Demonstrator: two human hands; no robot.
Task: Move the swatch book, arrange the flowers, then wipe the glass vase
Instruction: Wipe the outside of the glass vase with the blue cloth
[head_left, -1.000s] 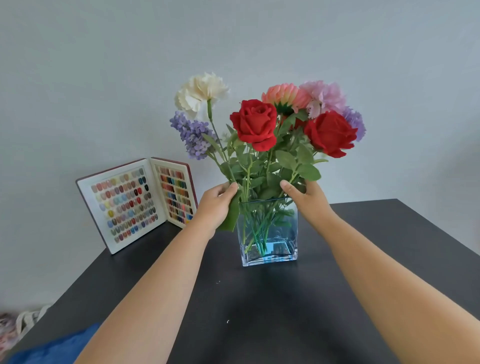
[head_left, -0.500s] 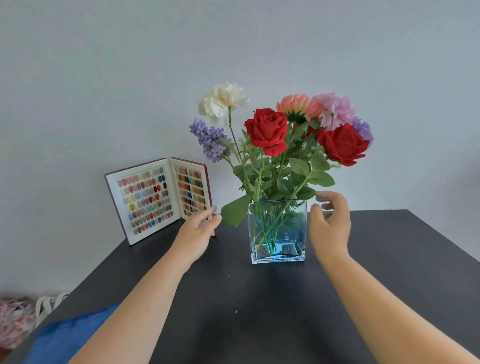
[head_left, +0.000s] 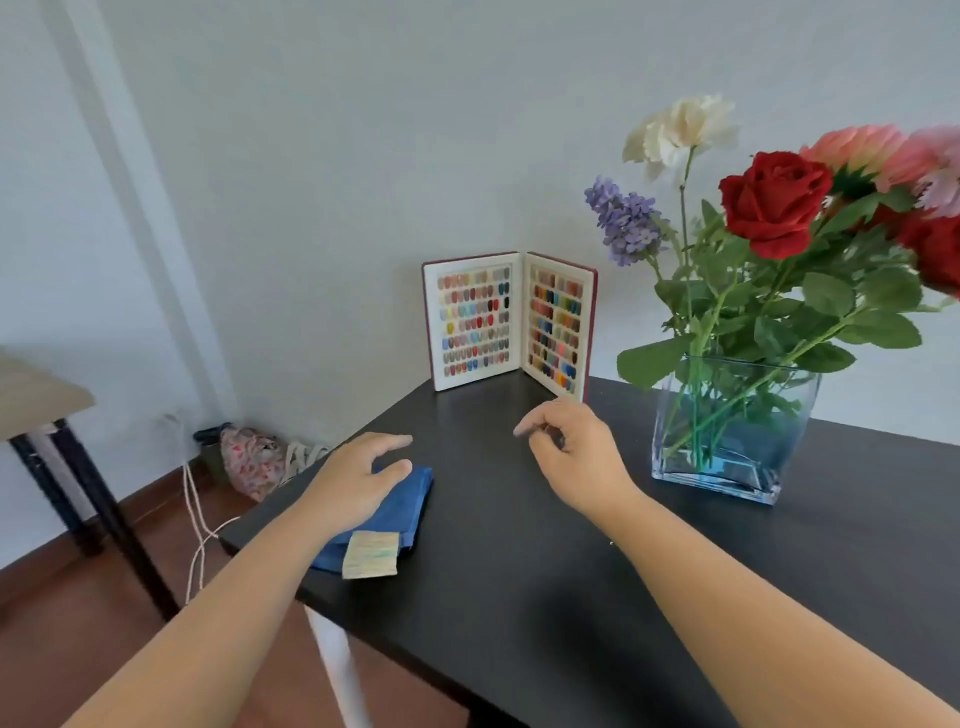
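Now the left hand (head_left: 358, 480) rests spread on the blue cloth (head_left: 400, 512); the right hand (head_left: 576, 457) hangs loosely curled, holding nothing.

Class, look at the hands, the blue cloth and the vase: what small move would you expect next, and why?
Probably the left hand closes on the blue cloth and lifts it. It lies on the cloth with fingers relaxed, the right hand holds nothing, and the flowers stand in the glass vase, which is left to wipe.

We are in a room of a home. This shows in the vase of flowers (head_left: 779, 249) on a black table (head_left: 545, 597), the plain wall (head_left: 363, 130), and the floral bag (head_left: 249, 460) on the wooden floor (head_left: 62, 639).
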